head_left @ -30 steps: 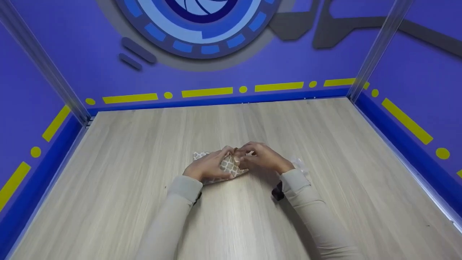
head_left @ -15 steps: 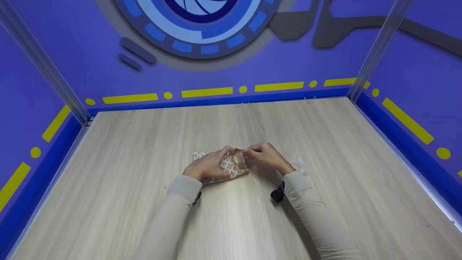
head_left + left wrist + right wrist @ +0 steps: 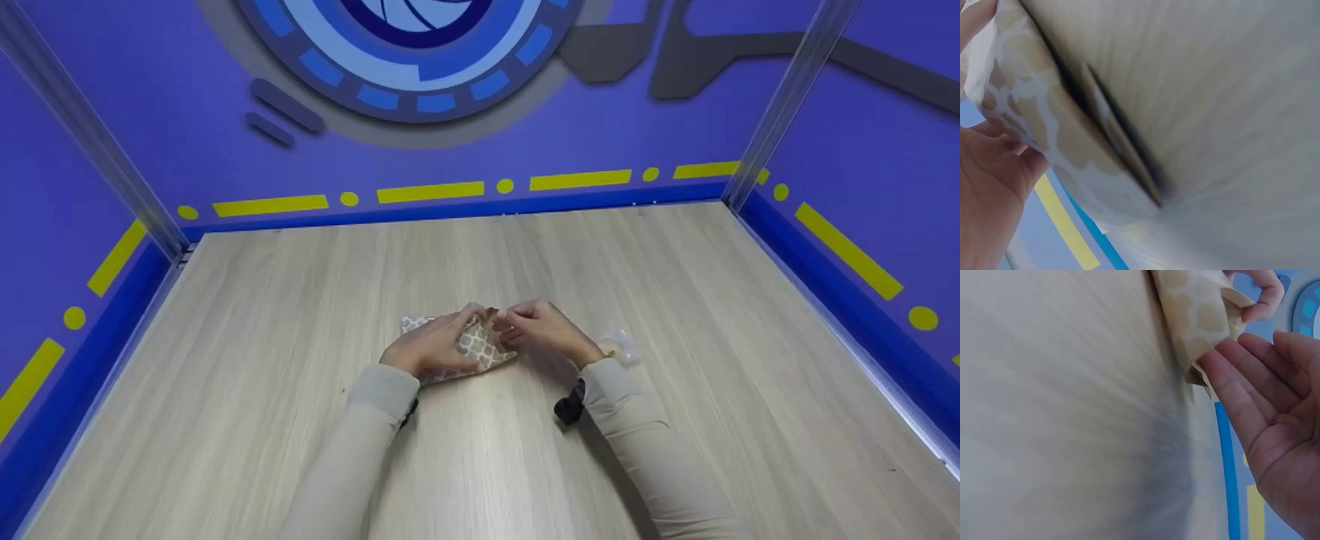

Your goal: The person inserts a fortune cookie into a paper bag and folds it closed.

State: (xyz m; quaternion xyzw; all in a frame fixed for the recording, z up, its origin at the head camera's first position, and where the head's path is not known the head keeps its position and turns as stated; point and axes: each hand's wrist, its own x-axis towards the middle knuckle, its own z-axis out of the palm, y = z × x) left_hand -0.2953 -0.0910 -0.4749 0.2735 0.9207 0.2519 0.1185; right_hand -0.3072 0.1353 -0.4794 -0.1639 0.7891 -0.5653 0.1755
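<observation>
A small package in tan-and-white patterned wrapping paper (image 3: 475,343) lies on the table in front of the person. My left hand (image 3: 429,348) grips it across the top, thumb on the near side and fingers over the far side. My right hand (image 3: 546,330) is at its right end, where the fingertips pinch the loose paper. The right wrist view shows folded paper edges (image 3: 1235,301) at this end, with the right fingers (image 3: 1249,377) against them. A brown-edged paper flap (image 3: 1117,135) sticks out along the package's side in the left wrist view. The inside is hidden.
Just beyond the right wrist lies a small clear plastic thing (image 3: 622,346), partly hidden and too small to identify. The wood-grain table (image 3: 300,300) is bounded by a purple back wall (image 3: 420,161) and side walls. Black bands (image 3: 571,403) sit at both wrists.
My right hand drew back slightly to the right, showing the hollow paper end, then returned against it. The left hand and package stay in place.
</observation>
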